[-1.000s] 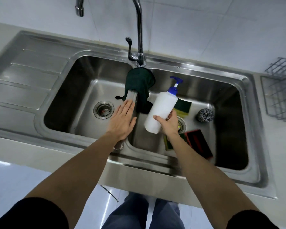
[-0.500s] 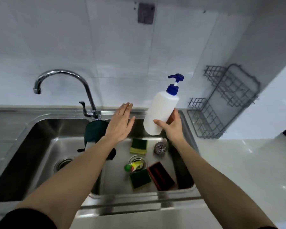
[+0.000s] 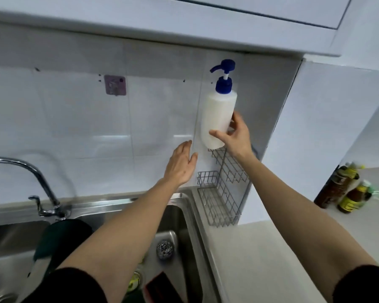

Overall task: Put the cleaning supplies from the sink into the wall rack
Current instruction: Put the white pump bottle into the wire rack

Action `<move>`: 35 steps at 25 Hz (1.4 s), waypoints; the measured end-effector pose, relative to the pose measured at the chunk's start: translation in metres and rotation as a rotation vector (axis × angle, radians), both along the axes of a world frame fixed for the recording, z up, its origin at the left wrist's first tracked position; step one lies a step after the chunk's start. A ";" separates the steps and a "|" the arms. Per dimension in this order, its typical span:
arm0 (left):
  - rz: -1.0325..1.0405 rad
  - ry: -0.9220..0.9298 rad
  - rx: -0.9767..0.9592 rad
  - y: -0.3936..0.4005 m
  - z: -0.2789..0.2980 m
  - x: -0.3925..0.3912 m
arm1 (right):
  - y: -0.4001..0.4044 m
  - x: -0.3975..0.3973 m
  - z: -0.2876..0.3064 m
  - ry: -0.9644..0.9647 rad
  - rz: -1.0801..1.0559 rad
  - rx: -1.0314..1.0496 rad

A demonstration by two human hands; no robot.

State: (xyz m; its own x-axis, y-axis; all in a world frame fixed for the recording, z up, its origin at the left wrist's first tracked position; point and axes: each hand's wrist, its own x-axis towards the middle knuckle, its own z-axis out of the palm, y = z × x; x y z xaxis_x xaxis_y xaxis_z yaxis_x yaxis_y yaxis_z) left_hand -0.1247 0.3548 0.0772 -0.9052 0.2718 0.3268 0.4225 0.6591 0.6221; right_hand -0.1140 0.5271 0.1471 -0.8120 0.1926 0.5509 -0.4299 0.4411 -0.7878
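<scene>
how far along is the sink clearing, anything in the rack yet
Done: nothing visible in the rack yet. In hand: the right hand has a grip on the pump bottle, held upright just above the rack's upper tier; the left hand is open and empty. Left: the steel scrubber, green cloth and other items, partly hidden by the arms, remain in the sink.
</scene>
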 end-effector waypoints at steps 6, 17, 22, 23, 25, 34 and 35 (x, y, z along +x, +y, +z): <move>-0.065 -0.157 0.009 0.074 -0.001 -0.019 | 0.046 -0.057 0.001 -0.053 -0.059 0.006; -0.071 -0.229 -0.077 0.106 -0.020 -0.038 | 0.061 -0.123 -0.045 -0.245 -0.129 0.019; -0.069 -0.226 -0.090 0.105 -0.023 -0.044 | 0.060 -0.120 -0.055 -0.225 -0.109 -0.044; -0.070 -0.228 -0.090 0.105 -0.024 -0.045 | 0.061 -0.118 -0.057 -0.219 -0.109 -0.053; -0.072 -0.230 -0.084 0.105 -0.025 -0.047 | 0.063 -0.117 -0.058 -0.223 -0.107 -0.052; -0.081 -0.241 -0.090 0.104 -0.027 -0.050 | 0.072 -0.122 -0.068 -0.337 -0.068 0.029; -0.082 -0.242 -0.089 0.104 -0.027 -0.050 | 0.071 -0.123 -0.068 -0.339 -0.067 0.026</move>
